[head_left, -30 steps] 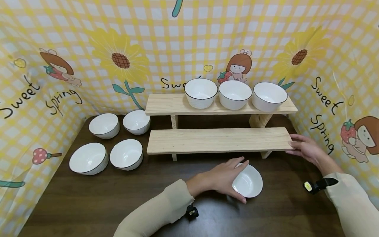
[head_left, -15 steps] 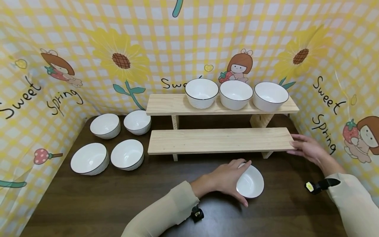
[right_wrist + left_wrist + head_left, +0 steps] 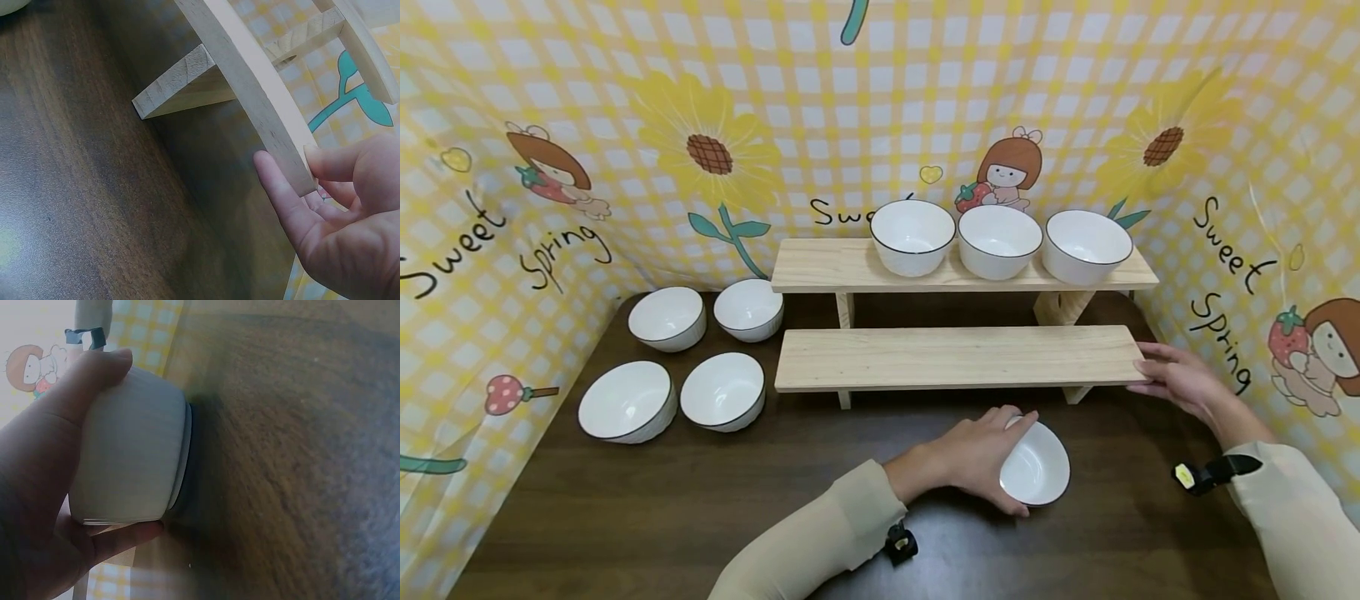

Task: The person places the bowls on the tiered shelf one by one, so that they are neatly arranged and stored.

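My left hand [image 3: 981, 461] grips a white bowl [image 3: 1037, 467] with a dark rim, in front of the wooden stand. Thumb and fingers span its sides in the left wrist view, where the bowl [image 3: 131, 450] has its foot close to the table. At the right end of the stand's lower shelf [image 3: 955, 357], my right hand [image 3: 1180, 379] holds the board's end. The right wrist view shows the thumb on top of this shelf [image 3: 262, 94] and a finger along its front edge. Three similar bowls, among them a middle bowl [image 3: 1000, 242], stand in a row on the upper shelf [image 3: 820, 262].
Several more white bowls stand at the left of the brown table [image 3: 647, 517], including a front-left bowl [image 3: 625, 402] and a back bowl [image 3: 748, 310]. A yellow checked cloth [image 3: 865, 108] hangs behind and along both sides. A wooden leg [image 3: 181, 87] props the lower shelf.
My left hand has shifted slightly right along the bowl, and its thumb has drawn in against the bowl's near side. The right hand keeps its hold on the shelf end.
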Demonstrator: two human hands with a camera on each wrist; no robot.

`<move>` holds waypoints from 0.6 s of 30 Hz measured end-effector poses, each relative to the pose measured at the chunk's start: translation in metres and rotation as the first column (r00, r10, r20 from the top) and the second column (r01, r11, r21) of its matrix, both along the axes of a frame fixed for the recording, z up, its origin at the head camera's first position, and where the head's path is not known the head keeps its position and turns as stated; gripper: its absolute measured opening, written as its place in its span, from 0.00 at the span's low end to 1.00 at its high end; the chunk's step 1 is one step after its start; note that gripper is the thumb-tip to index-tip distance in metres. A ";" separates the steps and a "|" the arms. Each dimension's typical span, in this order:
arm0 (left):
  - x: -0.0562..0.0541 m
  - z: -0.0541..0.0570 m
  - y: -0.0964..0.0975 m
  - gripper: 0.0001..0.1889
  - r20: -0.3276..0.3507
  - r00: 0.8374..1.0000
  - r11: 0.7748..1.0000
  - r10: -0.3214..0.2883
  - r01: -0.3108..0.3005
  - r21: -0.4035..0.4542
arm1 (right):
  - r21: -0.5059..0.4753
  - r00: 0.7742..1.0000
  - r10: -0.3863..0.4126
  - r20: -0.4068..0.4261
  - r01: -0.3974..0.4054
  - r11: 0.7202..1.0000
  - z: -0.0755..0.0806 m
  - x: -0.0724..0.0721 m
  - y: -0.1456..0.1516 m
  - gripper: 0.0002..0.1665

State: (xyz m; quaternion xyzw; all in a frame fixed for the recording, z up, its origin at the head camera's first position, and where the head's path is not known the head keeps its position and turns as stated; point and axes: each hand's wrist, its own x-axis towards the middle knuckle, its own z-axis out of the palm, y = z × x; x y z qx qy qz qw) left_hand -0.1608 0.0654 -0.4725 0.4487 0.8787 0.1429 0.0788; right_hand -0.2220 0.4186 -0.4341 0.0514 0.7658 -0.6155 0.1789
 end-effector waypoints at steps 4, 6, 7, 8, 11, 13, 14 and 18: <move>0.001 0.001 0.000 0.66 0.002 1.000 1.000 -0.005 0.005 0.003 | 0.017 1.000 0.003 0.005 -0.003 1.000 0.001 0.000 -0.001 0.41; 0.001 0.001 0.000 0.65 0.000 1.000 1.000 -0.006 0.007 0.004 | 0.026 1.000 0.002 0.007 -0.002 1.000 0.000 0.001 -0.001 0.41; 0.001 0.001 0.000 0.65 -0.002 1.000 1.000 -0.007 0.007 0.005 | 0.030 1.000 0.006 0.005 -0.006 1.000 0.000 0.002 -0.001 0.41; 0.001 0.001 0.000 0.65 -0.004 1.000 1.000 -0.007 0.007 0.006 | 0.033 1.000 0.009 0.003 -0.010 0.999 0.000 0.002 -0.001 0.40; 0.002 0.000 -0.001 0.65 -0.012 1.000 1.000 -0.006 0.006 0.008 | 0.031 1.000 0.010 -0.003 -0.010 0.999 0.000 0.002 -0.002 0.40; 0.001 0.000 -0.001 0.66 -0.017 1.000 1.000 -0.005 0.006 0.009 | 0.030 1.000 0.010 -0.003 -0.010 1.000 0.001 0.002 -0.002 0.40; 0.001 -0.001 -0.001 0.66 -0.020 1.000 1.000 -0.007 0.007 0.008 | 0.025 1.000 0.011 -0.003 -0.011 1.000 0.001 0.002 -0.002 0.41; 0.001 0.000 -0.003 0.66 -0.031 0.999 1.000 -0.017 0.017 0.005 | 0.005 1.000 0.004 0.006 -0.004 1.000 0.002 0.000 -0.002 0.42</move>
